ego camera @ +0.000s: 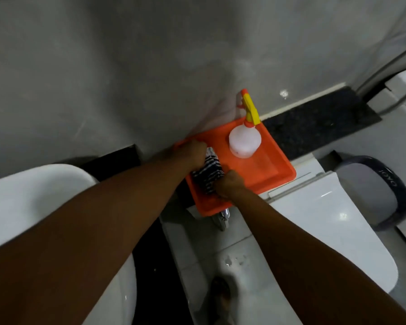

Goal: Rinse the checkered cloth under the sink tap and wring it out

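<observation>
The black-and-white checkered cloth lies bunched in the left part of an orange tray. My left hand grips the cloth's far end near the tray's back-left corner. At the cloth's near end, my right hand is closed on it. The cloth stretches between the two hands, its middle showing. The white sink basin sits at the lower left; its tap is out of sight.
A white spray bottle with a yellow and orange trigger stands in the tray's back. The tray rests over a white toilet cistern; the closed toilet lid is on the right. A dark-rimmed bin stands at far right. A grey wall rises behind.
</observation>
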Available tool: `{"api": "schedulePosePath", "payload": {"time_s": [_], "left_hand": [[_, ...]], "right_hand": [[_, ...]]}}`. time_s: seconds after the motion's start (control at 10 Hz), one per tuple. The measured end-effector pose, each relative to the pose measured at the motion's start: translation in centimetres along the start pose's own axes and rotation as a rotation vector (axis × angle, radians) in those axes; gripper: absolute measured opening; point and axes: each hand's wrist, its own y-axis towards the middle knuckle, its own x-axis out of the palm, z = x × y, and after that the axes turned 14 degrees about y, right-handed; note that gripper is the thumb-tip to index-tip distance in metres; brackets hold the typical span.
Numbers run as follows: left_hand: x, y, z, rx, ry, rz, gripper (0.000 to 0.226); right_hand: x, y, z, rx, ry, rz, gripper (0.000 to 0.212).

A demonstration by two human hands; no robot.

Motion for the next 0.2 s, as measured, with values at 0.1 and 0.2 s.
{"api": "schedulePosePath", "payload": {"time_s": [0.1, 0.2], "left_hand": [[-1.4, -1.7, -0.9, -0.009, 0.065, 0.154, 0.029], [-3.5, -5.4, -2.6, -0.022, -0.016, 0.224, 0.036]], "right_hand": [[0.0, -1.8, -1.4, -0.127, -0.128, 0.045, 0.060], [-0.1, -4.6, -3.7, -0.320, -0.172, 0.142, 0.050]]}}
